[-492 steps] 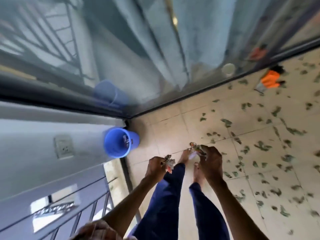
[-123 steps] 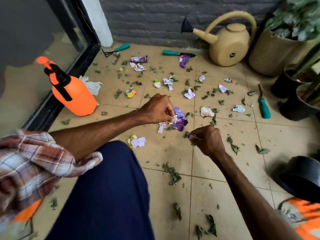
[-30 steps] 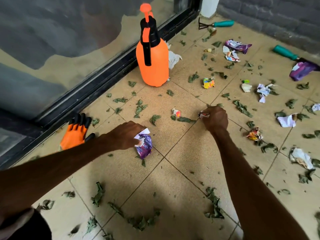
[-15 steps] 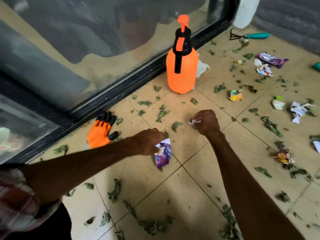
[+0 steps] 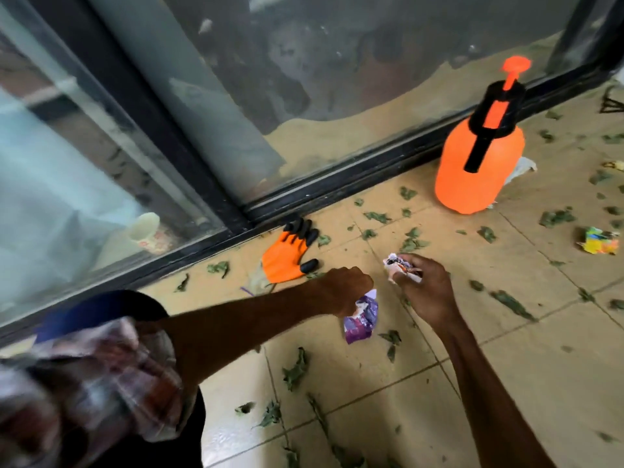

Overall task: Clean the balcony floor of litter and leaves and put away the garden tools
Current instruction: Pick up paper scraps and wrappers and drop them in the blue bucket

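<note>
The left hand (image 5: pixel 344 290) was curled into a fist just above the tiled floor (image 5: pixel 540 349), gripping a crumpled purple wrapper (image 5: pixel 361 319) that hung below the knuckles; its white print was too blurred to read. Just beside it, the right hand (image 5: pixel 425 292) pinched a small wad of white and red litter (image 5: pixel 400 266) between thumb and bent fingers, with no legible lettering on it. An orange glove (image 5: pixel 287 258) with black fingertips lay flat near the black door track (image 5: pixel 337 184), close to the left hand. Further right an orange pressure sprayer (image 5: pixel 479 163) with a black pump head stood upright by the track, bearing no label I could make out. A yellow wrapper (image 5: pixel 599 241) lay at the right edge, and green leaves (image 5: pixel 295 368) were scattered across the tiles. Behind the glass stood what looked like a white cup (image 5: pixel 145 229) with red markings, unreadable.
</note>
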